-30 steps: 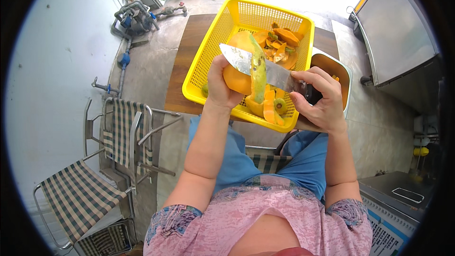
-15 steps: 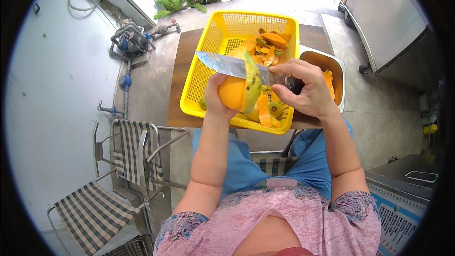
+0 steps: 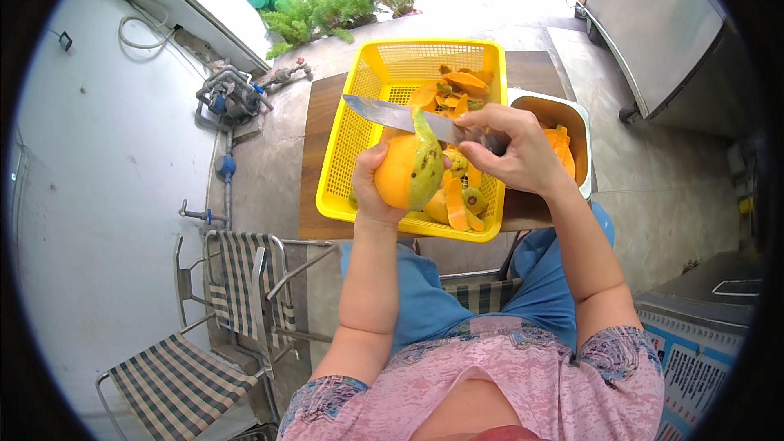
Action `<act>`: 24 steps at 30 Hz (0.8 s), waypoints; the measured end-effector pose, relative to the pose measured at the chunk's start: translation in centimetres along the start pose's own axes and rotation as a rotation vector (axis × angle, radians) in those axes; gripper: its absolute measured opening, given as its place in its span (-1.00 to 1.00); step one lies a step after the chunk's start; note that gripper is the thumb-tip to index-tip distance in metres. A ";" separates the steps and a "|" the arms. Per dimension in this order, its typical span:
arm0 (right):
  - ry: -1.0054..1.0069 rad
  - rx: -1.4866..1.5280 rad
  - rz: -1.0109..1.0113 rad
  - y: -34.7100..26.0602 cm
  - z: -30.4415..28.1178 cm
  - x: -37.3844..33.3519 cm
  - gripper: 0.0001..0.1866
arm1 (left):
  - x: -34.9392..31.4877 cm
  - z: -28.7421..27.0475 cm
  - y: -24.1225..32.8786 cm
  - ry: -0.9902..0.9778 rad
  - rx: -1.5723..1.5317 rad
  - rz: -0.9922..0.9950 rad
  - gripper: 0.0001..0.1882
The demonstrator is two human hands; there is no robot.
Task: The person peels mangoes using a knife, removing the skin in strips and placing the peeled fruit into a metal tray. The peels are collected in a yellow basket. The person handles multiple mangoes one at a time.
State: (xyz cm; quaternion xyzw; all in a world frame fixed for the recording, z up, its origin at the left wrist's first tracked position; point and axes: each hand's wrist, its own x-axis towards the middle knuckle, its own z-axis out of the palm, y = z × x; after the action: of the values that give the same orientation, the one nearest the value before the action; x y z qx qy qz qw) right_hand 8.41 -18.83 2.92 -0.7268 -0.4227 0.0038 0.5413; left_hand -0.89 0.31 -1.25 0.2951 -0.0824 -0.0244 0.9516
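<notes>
My left hand holds a partly peeled orange mango over the near edge of a yellow plastic basket. A strip of green skin still clings to the fruit's right side. My right hand grips a large kitchen knife, its blade pointing left and resting at the top of the mango under the skin strip. Orange peelings and fruit pieces lie in the basket.
The basket rests on a small wooden table beside a metal tub with orange pieces. Folding checked chairs stand at my left, pipes and a white wall further left, a steel cabinet at the right, plants behind.
The view has shifted, so basket and hands sit a little lower. The knife has slid further along the mango, and the skin strip now hangs down its right side.
</notes>
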 end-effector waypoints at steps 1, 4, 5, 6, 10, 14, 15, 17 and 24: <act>-0.023 0.015 0.057 -0.2 0.0 0.4 -0.74 | 0.0 0.1 -0.2 0.021 0.018 0.016 -0.31; 0.023 0.065 -0.032 1.1 0.7 0.7 -0.74 | 0.3 0.4 -0.5 0.052 0.040 0.044 -0.30; 0.016 0.093 -0.020 1.3 0.8 0.7 -0.75 | 0.4 0.5 -0.4 0.043 0.026 0.037 -0.30; 0.023 0.072 -0.014 1.4 0.9 0.9 -0.75 | 0.2 0.6 -0.4 0.044 0.014 0.033 -0.29; 0.015 0.016 0.045 2.5 0.6 2.6 -0.72 | 0.3 1.4 -0.8 -0.036 0.024 -0.076 -0.30; 0.084 -0.224 0.067 2.6 0.1 3.3 -0.63 | 0.5 0.6 -0.4 0.180 0.033 0.064 -0.36; 0.137 -0.359 0.062 2.7 -0.2 3.2 -0.61 | 0.6 0.4 -0.3 0.259 0.018 0.105 -0.38; 0.239 -0.653 -0.016 4.2 -0.8 3.1 -0.55 | 0.9 0.0 0.0 0.256 -0.059 0.134 -0.45; 0.222 -0.814 0.004 3.9 -0.8 3.1 -0.60 | 1.0 0.2 -0.4 0.325 -0.068 0.165 -0.53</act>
State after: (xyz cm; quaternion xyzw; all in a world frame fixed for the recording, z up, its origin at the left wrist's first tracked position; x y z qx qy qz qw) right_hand 13.20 -17.75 1.57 -0.8782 -0.3277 -0.2407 0.2520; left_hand 0.10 -0.26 -1.20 0.2551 0.0494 0.0988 0.9606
